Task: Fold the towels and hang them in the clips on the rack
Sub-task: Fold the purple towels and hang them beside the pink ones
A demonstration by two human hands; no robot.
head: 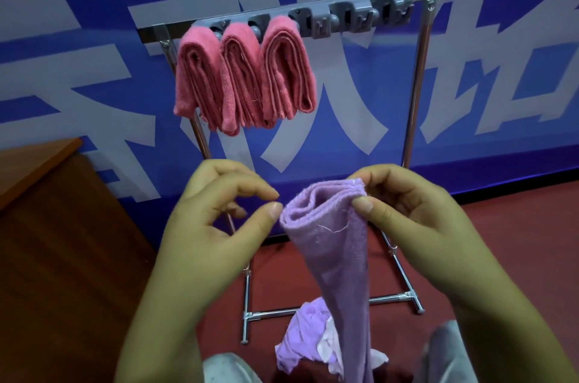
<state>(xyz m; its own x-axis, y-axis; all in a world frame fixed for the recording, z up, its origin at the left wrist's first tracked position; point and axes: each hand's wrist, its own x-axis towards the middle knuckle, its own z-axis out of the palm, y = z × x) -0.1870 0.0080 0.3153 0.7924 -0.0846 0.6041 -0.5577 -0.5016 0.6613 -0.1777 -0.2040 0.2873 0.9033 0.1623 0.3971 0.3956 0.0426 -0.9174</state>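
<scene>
Purple towel [338, 257]: folded, long axis vertical, folded end up, before rack [416, 75]. Right hand [416, 219]: grip pinching its top corner. Left hand [216, 219]: fingers curled, grip released, beside fold.

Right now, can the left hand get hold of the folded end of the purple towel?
Probably yes. The left hand is empty, its fingertips right beside the purple towel, whose folded end the right hand pinches. Nothing lies between them.

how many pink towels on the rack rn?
3. All folded pink terry towels hang side by side at the left end of the grey clip rail: left, middle, right. None look hidden; the clips to their right are empty.
</scene>
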